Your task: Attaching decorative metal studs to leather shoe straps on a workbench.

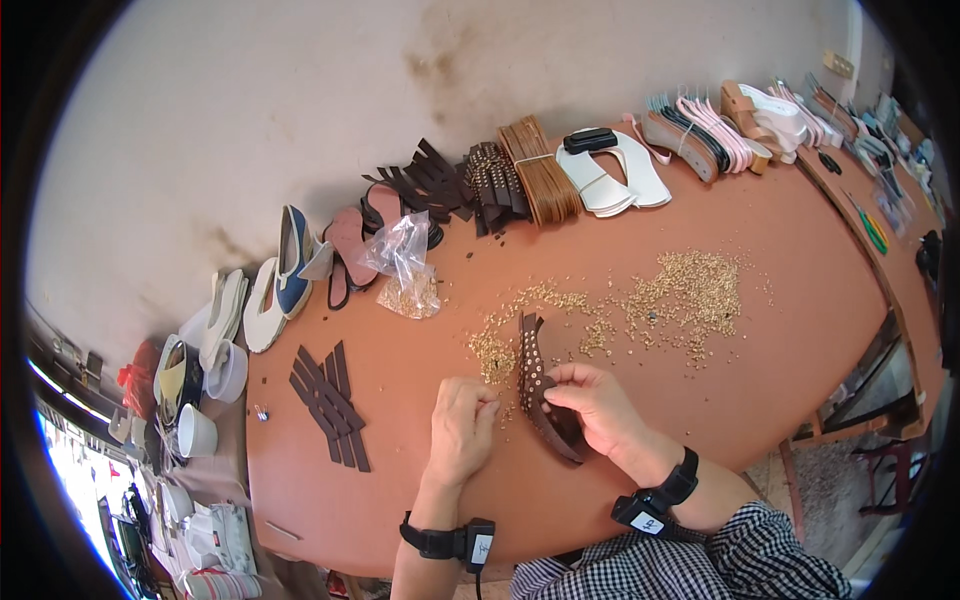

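Note:
A dark brown leather shoe strap [532, 372], dotted with rows of gold studs, stands tilted and curved just above the table. My right hand [597, 405] grips its right edge between thumb and fingers. Left of the strap, my left hand [463, 430] is closed with the fingers curled in; whatever it may hold is hidden. Loose gold studs [700, 290] lie scattered beyond both hands, with a smaller pile [492, 352] right behind the strap. Several woven dark brown straps [330, 405] without visible studs lie flat to the left.
Along the wall stand a clear plastic bag [400, 255] with studs, a blue shoe [293, 262], studded straps [493, 180], a brown strip bundle [540, 172] and white cutouts [640, 175]. White cups [197, 432] sit past the table's left edge. Green-handled scissors [873, 232] lie far right.

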Demonstrator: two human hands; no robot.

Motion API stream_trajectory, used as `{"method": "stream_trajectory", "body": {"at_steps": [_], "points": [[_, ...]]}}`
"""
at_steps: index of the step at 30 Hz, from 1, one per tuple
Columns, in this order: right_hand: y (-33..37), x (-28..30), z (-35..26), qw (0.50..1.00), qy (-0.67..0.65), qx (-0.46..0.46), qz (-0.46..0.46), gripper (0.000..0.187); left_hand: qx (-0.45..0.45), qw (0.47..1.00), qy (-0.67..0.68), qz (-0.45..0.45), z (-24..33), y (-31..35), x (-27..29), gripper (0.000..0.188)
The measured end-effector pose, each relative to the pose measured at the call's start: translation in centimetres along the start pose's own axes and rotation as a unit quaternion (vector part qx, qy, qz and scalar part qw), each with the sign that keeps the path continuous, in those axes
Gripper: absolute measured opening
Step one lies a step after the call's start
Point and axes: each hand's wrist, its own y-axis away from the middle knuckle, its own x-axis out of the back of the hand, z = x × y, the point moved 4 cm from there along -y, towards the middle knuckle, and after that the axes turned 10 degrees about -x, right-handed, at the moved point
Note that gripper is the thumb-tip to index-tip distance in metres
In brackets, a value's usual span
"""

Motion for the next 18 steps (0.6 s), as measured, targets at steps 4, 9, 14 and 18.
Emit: {"method": "stream_trajectory", "body": {"at_steps": [4,9,14,18], "points": [[0.3,-0.9,0.3,0.999,0.044,0.027,-0.008,0.014,-0.011,0.993,0.088,0.073,2.4,-0.5,0.3,0.014],[0.5,-1.5,0.8,0.993,0.107,0.045,-0.017,0.014,-0.020,0.993,0.084,0.081,2.6,-0.1,-0.8,0.014],[1.0,-2.0,0.8,0.989,0.139,0.046,-0.016,0.015,-0.041,0.995,0.024,0.087,2.6,-0.3,-0.8,0.014],[1.1,-1.9,0.9,0.989,0.142,0.037,-0.016,0.016,-0.065,0.995,0.004,0.076,2.7,-0.4,-0.8,0.016]]}}
